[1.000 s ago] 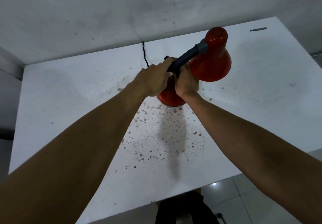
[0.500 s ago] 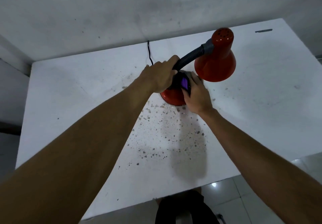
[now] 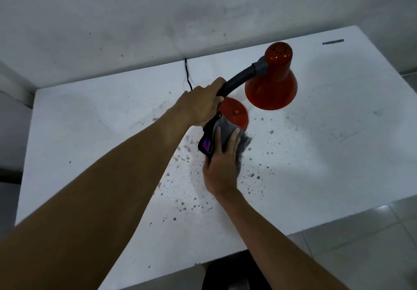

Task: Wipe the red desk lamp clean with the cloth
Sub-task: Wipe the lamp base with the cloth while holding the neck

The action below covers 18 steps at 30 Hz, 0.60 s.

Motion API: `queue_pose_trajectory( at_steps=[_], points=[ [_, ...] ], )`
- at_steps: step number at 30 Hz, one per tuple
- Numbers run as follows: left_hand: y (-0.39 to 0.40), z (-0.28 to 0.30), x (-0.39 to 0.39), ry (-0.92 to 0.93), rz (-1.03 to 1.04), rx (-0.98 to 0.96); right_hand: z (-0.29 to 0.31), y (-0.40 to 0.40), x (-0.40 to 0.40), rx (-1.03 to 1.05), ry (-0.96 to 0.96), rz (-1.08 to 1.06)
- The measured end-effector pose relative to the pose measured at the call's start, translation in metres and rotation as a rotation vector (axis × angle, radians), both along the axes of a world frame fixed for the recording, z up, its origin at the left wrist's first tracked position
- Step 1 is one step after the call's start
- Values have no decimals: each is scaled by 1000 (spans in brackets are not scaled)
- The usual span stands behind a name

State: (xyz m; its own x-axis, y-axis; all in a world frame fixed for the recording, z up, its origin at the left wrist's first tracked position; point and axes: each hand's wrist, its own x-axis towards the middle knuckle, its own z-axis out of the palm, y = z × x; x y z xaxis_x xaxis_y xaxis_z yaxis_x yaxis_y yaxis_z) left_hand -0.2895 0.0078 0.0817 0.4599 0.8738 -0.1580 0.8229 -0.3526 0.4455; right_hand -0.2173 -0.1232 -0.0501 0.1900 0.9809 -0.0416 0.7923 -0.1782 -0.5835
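The red lamp (image 3: 268, 86) stands on the white table (image 3: 316, 154), its round base (image 3: 234, 114) just beyond the fingers of both hands. The left hand (image 3: 200, 106) is closed around the lower end of the black flexible neck (image 3: 237, 80), which runs up and to the right to the shade. The right hand (image 3: 222, 163) lies flat, fingers (image 3: 234, 140) spread, pressing a grey cloth (image 3: 225, 129) on the near edge of the base and the table beside it. The uncovered part of the base lies straight ahead of the right fingertips; the right hand is the nearer. Dark specks (image 3: 187, 147) litter the table around the cloth. No containers are present.
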Motion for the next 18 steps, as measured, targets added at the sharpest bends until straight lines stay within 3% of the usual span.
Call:
queue_pose_trajectory(
  at_steps=[8, 18],
  points=[
    [0, 0, -5, -9, -17, 14, -14, 22, 30, 106, -188, 41],
    [-2, 1, -4, -10, 7, -17, 5, 95, 73, 74, 32, 53]
  ],
)
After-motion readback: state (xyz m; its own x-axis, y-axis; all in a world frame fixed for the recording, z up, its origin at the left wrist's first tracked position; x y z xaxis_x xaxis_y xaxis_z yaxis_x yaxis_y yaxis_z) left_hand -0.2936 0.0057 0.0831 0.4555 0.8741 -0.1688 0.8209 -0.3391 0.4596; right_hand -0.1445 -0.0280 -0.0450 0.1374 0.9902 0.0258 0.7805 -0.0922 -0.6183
